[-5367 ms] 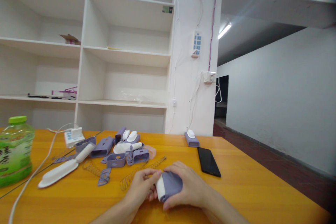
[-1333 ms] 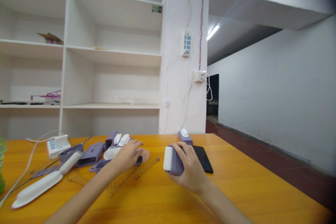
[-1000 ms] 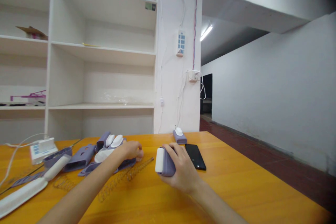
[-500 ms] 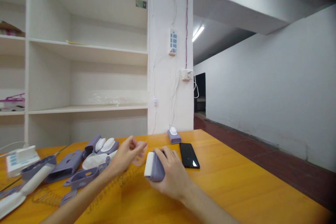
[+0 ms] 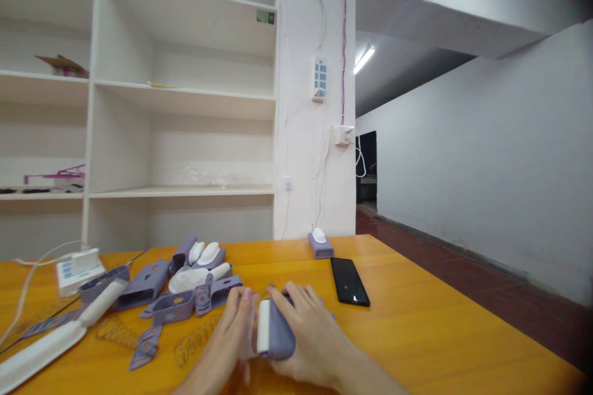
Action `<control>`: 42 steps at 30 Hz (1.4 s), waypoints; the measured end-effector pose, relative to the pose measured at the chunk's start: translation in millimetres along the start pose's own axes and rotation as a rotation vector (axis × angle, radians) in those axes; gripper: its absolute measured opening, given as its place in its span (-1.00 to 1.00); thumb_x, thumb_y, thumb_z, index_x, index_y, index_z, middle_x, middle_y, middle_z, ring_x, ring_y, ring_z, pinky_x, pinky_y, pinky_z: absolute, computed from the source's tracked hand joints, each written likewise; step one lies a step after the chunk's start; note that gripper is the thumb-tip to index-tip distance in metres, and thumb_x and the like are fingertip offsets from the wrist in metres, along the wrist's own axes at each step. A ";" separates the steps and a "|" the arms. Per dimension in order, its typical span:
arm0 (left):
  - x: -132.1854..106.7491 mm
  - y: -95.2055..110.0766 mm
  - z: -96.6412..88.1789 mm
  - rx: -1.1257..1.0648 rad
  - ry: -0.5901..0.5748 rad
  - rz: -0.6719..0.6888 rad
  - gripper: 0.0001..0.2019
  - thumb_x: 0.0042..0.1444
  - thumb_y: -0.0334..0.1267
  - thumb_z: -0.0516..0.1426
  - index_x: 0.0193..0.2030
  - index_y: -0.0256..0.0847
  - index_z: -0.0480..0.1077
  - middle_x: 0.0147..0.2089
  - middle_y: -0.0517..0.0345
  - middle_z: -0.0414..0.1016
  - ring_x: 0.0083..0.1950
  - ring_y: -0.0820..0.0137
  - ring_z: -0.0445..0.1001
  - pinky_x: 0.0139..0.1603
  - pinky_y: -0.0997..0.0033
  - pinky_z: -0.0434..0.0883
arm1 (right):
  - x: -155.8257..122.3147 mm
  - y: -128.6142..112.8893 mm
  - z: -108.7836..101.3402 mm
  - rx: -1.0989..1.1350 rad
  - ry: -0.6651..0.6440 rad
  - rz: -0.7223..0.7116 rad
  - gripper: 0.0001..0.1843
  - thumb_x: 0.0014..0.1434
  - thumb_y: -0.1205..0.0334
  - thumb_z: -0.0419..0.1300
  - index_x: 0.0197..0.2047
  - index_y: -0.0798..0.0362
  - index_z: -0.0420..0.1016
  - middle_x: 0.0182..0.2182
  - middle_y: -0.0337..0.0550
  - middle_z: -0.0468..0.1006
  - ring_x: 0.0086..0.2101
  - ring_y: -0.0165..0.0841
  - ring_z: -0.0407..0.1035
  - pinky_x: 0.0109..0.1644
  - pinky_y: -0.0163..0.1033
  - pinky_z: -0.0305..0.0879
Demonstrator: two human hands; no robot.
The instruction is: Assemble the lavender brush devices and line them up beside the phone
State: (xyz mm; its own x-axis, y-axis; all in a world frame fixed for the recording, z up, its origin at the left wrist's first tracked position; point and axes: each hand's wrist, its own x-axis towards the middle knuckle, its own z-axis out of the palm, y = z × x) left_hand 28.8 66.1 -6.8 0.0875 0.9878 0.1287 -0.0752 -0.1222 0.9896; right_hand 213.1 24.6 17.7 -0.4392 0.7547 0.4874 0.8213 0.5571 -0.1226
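Observation:
My right hand (image 5: 315, 336) is wrapped round a purple box-shaped case (image 5: 281, 330) with a white end piece (image 5: 264, 326) facing left. Close against that white end is my left hand (image 5: 237, 324), its fingers pinched on a thin clear plastic piece (image 5: 252, 330), partly hidden and blurred. Whether the clear piece touches the white end, I cannot tell. Left of my hands lie several purple parts, among them an open sleeve (image 5: 147, 282), a ring-shaped part (image 5: 173, 307) and flat strips (image 5: 147, 347). A wire coil (image 5: 197, 339) rests beside my left forearm.
A black phone (image 5: 349, 282) lies right of my hands, and behind it a purple block with a white top (image 5: 320, 245). A long white handle-like part (image 5: 44, 352) and a power strip (image 5: 78, 271) with cables occupy the table's left. White shelves (image 5: 183, 192) stand behind.
My left hand has come down and right, bringing the clear plastic piece up beside the case's white end. My right hand keeps its grip, slightly lower. The view has turned left.

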 end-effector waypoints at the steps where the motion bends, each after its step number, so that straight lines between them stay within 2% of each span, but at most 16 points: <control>1: -2.8 -0.2 0.2 -0.012 -0.036 -0.012 -0.30 -0.11 0.47 0.14 -0.08 -0.09 0.30 -0.37 0.15 0.45 -0.40 0.24 0.50 -0.58 0.43 0.43 | -0.1 -0.4 0.5 0.000 -0.019 -0.017 0.05 -0.10 -0.09 0.39 0.41 -0.08 0.08 0.17 0.01 0.33 0.09 0.04 0.26 0.22 0.09 0.17; 3: -9.7 0.3 0.2 -0.021 -0.100 -0.003 -0.33 -0.02 0.42 0.12 0.01 -0.07 0.29 -0.26 0.12 0.49 -0.39 0.27 0.50 -0.66 0.49 0.36 | 0.1 -1.3 1.7 0.007 -0.032 -0.045 0.12 -0.08 -0.20 0.38 0.44 -0.06 0.02 0.20 0.04 0.32 0.10 0.05 0.27 0.22 0.10 0.19; 5: -17.6 1.9 -1.2 -0.012 -0.106 0.038 -0.36 0.03 0.37 0.13 0.05 -0.09 0.32 -0.13 0.08 0.52 -0.28 0.22 0.52 -0.59 0.47 0.40 | 0.7 -1.8 3.8 0.019 -0.027 -0.067 0.17 -0.07 -0.33 0.33 0.46 -0.03 -0.02 0.21 0.08 0.33 0.10 0.07 0.27 0.22 0.12 0.20; 7: -25.0 3.5 -3.7 0.008 -0.069 0.074 -0.39 0.05 0.32 0.15 0.05 -0.12 0.38 -0.01 0.05 0.54 -0.10 0.15 0.52 -0.34 0.37 0.51 | 1.1 -1.7 7.0 0.034 -0.016 -0.085 0.22 -0.08 -0.43 0.29 0.47 0.01 -0.03 0.20 0.10 0.34 0.11 0.09 0.28 0.22 0.15 0.21; 9: -30.9 4.0 -6.3 0.040 -0.035 0.083 -0.42 0.09 0.27 0.15 0.08 -0.12 0.41 0.14 0.05 0.50 0.10 0.08 0.46 -0.04 0.26 0.50 | 1.0 -1.7 10.7 0.055 -0.007 -0.091 0.28 -0.13 -0.48 0.28 0.47 0.03 -0.03 0.20 0.11 0.36 0.10 0.10 0.29 0.21 0.18 0.22; 12: -35.8 1.8 -9.0 0.097 -0.063 0.115 -0.46 0.16 0.18 0.15 0.18 -0.07 0.39 0.34 0.07 0.35 0.36 0.06 0.25 0.33 0.19 0.25 | 0.2 -3.6 14.4 0.088 -0.007 -0.089 0.34 -0.19 -0.53 0.29 0.47 0.03 -0.03 0.18 0.10 0.38 0.07 0.10 0.32 0.21 0.21 0.22; 14: -36.6 -1.0 -9.2 0.123 -0.094 0.157 -0.48 0.17 0.13 0.16 0.20 -0.06 0.37 0.38 0.09 0.30 0.44 0.10 0.14 0.45 0.20 0.05 | -0.5 -6.5 14.6 0.108 -0.015 -0.075 0.34 -0.20 -0.54 0.30 0.47 0.03 -0.01 0.17 0.10 0.39 0.06 0.09 0.33 0.22 0.23 0.22; 16: -35.7 -3.3 -7.9 0.137 -0.082 0.170 -0.50 0.20 0.14 0.12 0.18 -0.06 0.37 0.35 0.08 0.33 0.41 0.11 0.19 0.46 0.17 0.02 | -1.1 -9.9 13.2 0.126 -0.020 -0.044 0.34 -0.22 -0.54 0.30 0.45 0.04 0.03 0.17 0.10 0.40 0.07 0.10 0.33 0.22 0.25 0.22; 20: -30.9 -2.9 -5.5 0.163 -0.074 0.145 -0.52 0.23 0.18 0.04 0.10 -0.08 0.37 0.19 0.07 0.48 0.26 0.10 0.37 0.32 0.12 0.26 | -0.7 -14.3 9.1 0.162 -0.010 0.006 0.31 -0.25 -0.52 0.33 0.41 0.07 0.14 0.21 0.10 0.37 0.09 0.08 0.32 0.22 0.21 0.23; 24: -27.2 -0.2 -6.5 0.191 -0.109 0.162 -0.55 0.25 0.17 0.02 0.05 -0.11 0.39 0.15 0.07 0.50 0.27 0.10 0.36 0.23 0.20 0.35 | 0.3 -13.9 8.4 0.171 -0.006 0.032 0.25 -0.24 -0.49 0.35 0.38 0.04 0.20 0.20 0.08 0.39 0.09 0.06 0.33 0.22 0.18 0.25; 27: -27.9 -1.8 -5.9 0.217 -0.112 0.166 -0.53 0.24 0.18 0.03 0.07 -0.11 0.38 0.17 0.07 0.48 0.28 0.11 0.35 0.28 0.21 0.30 | 0.1 -13.5 9.7 0.158 -0.004 0.036 0.23 -0.22 -0.49 0.35 0.38 0.04 0.21 0.22 0.09 0.38 0.12 0.07 0.31 0.24 0.18 0.22; 33: -30.4 -6.8 -1.0 0.213 -0.098 0.151 -0.49 0.23 0.19 0.03 0.14 -0.11 0.31 0.22 0.02 0.45 0.25 0.12 0.39 0.34 0.14 0.23 | -0.1 -17.4 9.8 0.137 -0.029 0.052 0.31 -0.22 -0.48 0.34 0.44 0.07 0.09 0.16 0.11 0.42 0.08 0.07 0.33 0.24 0.23 0.20; 37: -29.1 -6.4 0.1 0.193 -0.080 0.195 -0.50 0.21 0.17 0.08 0.10 -0.14 0.37 0.22 -0.02 0.46 0.25 0.10 0.40 0.33 0.15 0.25 | 2.2 -24.4 7.1 0.111 -0.051 0.035 0.34 -0.17 -0.47 0.33 0.47 0.13 0.00 0.10 0.16 0.45 0.04 0.09 0.36 0.20 0.25 0.23; 42: -29.4 3.2 0.2 0.146 -0.041 0.217 -0.52 0.15 0.13 0.17 0.05 -0.19 0.45 0.18 -0.04 0.52 0.26 0.05 0.40 0.25 0.20 0.34 | 4.8 -28.4 7.2 0.096 -0.032 0.003 0.33 -0.15 -0.44 0.34 0.48 0.08 -0.07 0.05 0.17 0.48 0.00 0.13 0.40 0.13 0.28 0.28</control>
State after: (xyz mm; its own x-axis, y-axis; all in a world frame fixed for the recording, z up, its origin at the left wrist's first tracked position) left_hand 26.2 36.6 -7.4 0.1249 0.9328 0.3381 0.0469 -0.3460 0.9371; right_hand 185.1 14.9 17.2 -0.4497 0.7662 0.4590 0.7847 0.5844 -0.2067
